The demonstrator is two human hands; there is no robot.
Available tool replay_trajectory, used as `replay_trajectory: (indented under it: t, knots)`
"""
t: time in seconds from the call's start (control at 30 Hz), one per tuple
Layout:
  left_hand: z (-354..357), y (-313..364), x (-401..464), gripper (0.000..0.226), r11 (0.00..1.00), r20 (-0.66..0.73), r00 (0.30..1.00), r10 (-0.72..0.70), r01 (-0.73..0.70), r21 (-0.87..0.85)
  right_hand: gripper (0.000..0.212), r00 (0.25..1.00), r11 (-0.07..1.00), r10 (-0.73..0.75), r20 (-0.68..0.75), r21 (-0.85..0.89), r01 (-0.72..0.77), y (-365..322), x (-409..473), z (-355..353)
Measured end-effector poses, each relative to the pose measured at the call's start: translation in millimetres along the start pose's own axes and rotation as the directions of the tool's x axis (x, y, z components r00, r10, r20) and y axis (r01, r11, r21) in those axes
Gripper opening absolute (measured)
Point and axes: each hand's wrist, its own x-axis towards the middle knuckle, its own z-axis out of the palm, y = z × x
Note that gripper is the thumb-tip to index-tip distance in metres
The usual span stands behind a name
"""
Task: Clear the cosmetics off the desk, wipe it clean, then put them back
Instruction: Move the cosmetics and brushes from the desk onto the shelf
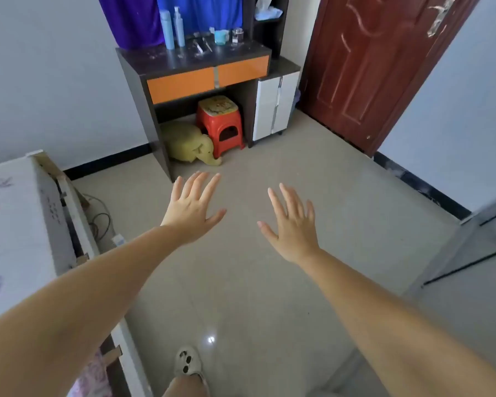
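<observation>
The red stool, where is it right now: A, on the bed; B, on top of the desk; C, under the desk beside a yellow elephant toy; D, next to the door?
C: the red stool stands on the floor under the desk, beside the yellow elephant toy.

The small items between the tall bottles and the teal cup (221, 37) on the desk (184, 60) are too small and blurred to identify. The clear jar (237, 35) shows no readable contents. The blue cloth (201, 11) behind is cut off by the top edge, as is the door (384, 67). The stool (219, 121) partly hides the yellow elephant toy (189, 144)
</observation>
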Motion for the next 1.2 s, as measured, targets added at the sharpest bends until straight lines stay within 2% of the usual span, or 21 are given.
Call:
replay_trajectory:
  t: [0.07, 0.3, 0.4, 0.63, 0.93, 1.07, 1.2]
  knots:
    - [12, -3, 3, 0.072, 1.0, 0.068, 0.998, -0.018, 0.016, 0.021, 0.07, 0.999, 0.999, 0.024, 0.044, 0.026, -0.025, 1, 5, 14]
    - [50, -35, 40, 0.073, 0.998, 0.155, 0.987, -0.049, 0.053, -0.022, 0.07, 0.99, 0.997, 0.037, 0.136, 0.061, -0.046, 3, 49, 70]
    - [56, -57, 77, 0.073, 0.997, 0.158, 0.985, -0.063, 0.07, -0.036, 0.071, 0.983, 0.996, 0.044, 0.177, 0.073, -0.058, 4, 92, 85]
    - [62, -120, 192, 0.073, 0.998, 0.193, 0.979, -0.063, 0.061, 0.014, 0.071, 0.982, 0.993, 0.108, 0.153, 0.037, -0.115, 29, 217, 98]
    - [91, -124, 355, 0.073, 1.0, 0.122, 0.992, -0.008, 0.01, -0.017, 0.067, 0.978, 0.992, 0.128, 0.163, 0.002, -0.13, 128, 352, 114]
    - [105, -120, 435, 0.073, 0.995, 0.054, 0.995, -0.084, 0.087, -0.048, 0.069, 0.981, 0.998, 0.062, 0.185, -0.005, -0.062, 183, 434, 120]
    - [112, -119, 502, 0.079, 0.991, 0.043, 0.991, -0.128, 0.13, -0.031, 0.067, 0.986, 0.999, -0.028, 0.162, -0.032, 0.034, 224, 518, 122]
